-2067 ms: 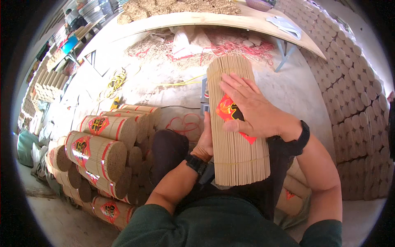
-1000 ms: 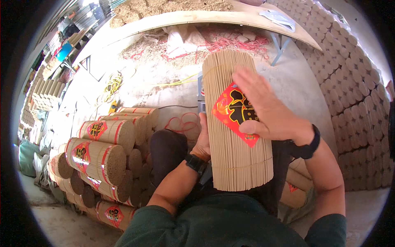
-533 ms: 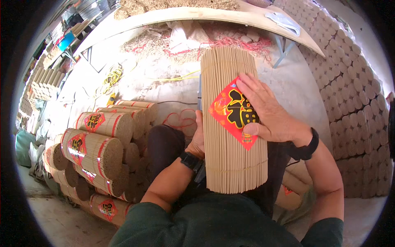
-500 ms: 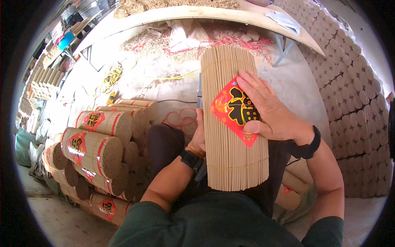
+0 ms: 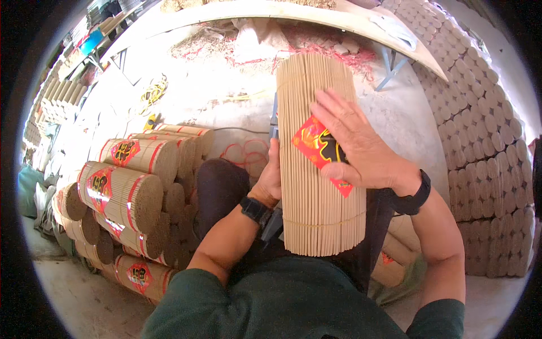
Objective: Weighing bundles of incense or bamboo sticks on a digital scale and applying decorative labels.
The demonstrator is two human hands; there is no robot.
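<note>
A thick bundle of tan incense sticks stands lengthwise in front of me, with a thin band round it near each end. On its upper face sits a red diamond-shaped paper label with black and gold print. My left hand holds the bundle's left side; the thumb shows along the edge and the fingers are hidden beneath. My right hand lies flat across the label with fingers stretched out, covering its right part. The label's lower tip shows below the right thumb.
At left is a pile of finished bundles with red bands and labels. A pale table spans the far side, with red and tan scraps under it. Yellow cord lies on the floor. Stacked bundles line the right.
My right hand has slid up and left over the label, now hiding more of it. The bundle has stayed in nearly the same place, while the view has shifted slightly.
</note>
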